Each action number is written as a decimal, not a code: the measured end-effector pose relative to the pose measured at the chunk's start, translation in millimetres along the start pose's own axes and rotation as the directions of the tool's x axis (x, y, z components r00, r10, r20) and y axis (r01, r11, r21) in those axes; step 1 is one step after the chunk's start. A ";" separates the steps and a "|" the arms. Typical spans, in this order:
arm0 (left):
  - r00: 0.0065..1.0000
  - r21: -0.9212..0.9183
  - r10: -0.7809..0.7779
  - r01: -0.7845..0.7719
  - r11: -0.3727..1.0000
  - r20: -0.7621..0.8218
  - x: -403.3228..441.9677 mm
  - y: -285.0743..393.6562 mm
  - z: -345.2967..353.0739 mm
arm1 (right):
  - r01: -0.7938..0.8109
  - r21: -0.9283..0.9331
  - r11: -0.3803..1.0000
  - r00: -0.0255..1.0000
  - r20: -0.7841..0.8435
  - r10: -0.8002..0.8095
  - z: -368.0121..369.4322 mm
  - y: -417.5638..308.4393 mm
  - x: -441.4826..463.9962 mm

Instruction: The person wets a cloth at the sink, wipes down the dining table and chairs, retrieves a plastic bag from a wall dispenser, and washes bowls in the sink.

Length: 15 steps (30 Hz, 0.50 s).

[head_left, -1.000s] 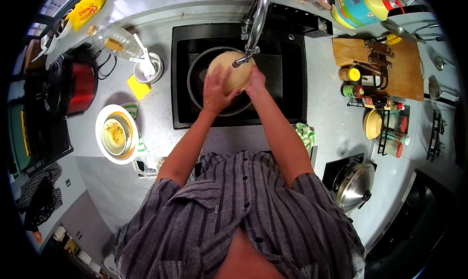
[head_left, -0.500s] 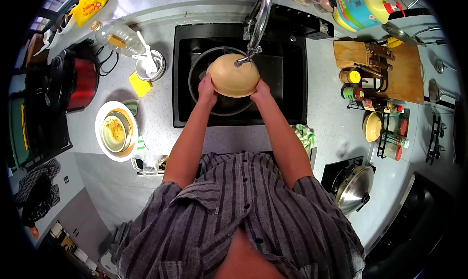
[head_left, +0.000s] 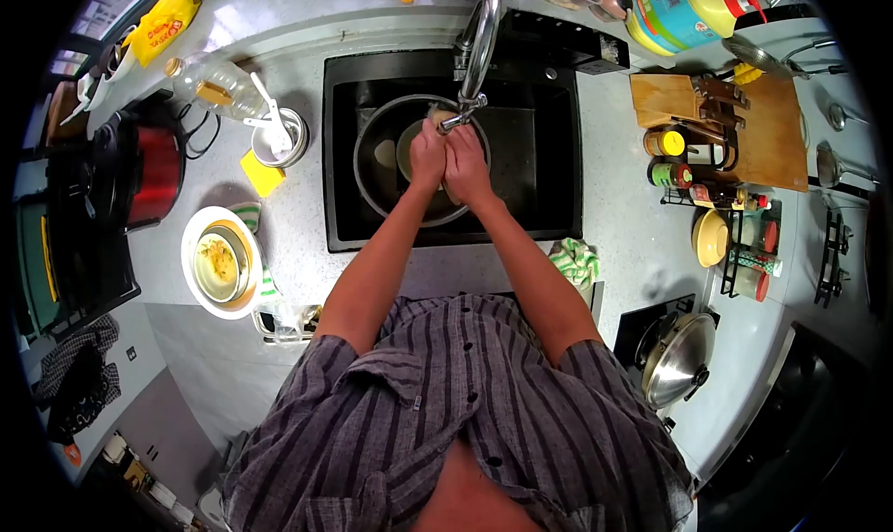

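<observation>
Under the faucet (head_left: 480,58), my left hand (head_left: 429,156) and my right hand (head_left: 467,166) are close together over a round dark basin (head_left: 370,186) in the black sink (head_left: 549,223). Both hands are closed on a tan bowl (head_left: 440,116), which is turned nearly edge-on; only narrow parts of it show around the fingers. Most of its surface is hidden by my hands. Another rounded dish (head_left: 404,152) is partly visible in the basin, left of my left hand.
Left of the sink are stacked bowls (head_left: 193,270), a yellow cloth (head_left: 262,173), a cup with white spoons (head_left: 299,145) and a clear bottle (head_left: 244,90). A striped cloth (head_left: 575,263), knife block (head_left: 662,99) and lidded pan (head_left: 679,360) are to the right.
The tan bowl has turned from showing its broad rounded side to nearly edge-on. My hands have moved up and closer together, and the dish in the basin has come into view.
</observation>
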<state>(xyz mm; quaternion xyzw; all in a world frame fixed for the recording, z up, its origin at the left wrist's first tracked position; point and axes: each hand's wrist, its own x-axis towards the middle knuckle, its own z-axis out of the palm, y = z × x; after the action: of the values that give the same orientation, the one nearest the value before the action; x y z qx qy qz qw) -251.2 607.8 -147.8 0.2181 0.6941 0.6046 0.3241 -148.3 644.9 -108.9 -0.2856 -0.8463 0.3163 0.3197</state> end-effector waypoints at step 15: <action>0.995 -0.158 -0.046 0.059 0.986 0.085 -49.3 22.3 -80.8 | -0.847 0.483 0.223 0.503 0.591 0.631 48.0 68.6 39.6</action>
<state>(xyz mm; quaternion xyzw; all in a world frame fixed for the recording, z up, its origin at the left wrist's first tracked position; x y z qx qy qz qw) -276.6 521.0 -112.0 0.1970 0.6351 0.6404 0.3843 -188.8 698.8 -172.5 -0.4557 -0.4322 0.7725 0.0933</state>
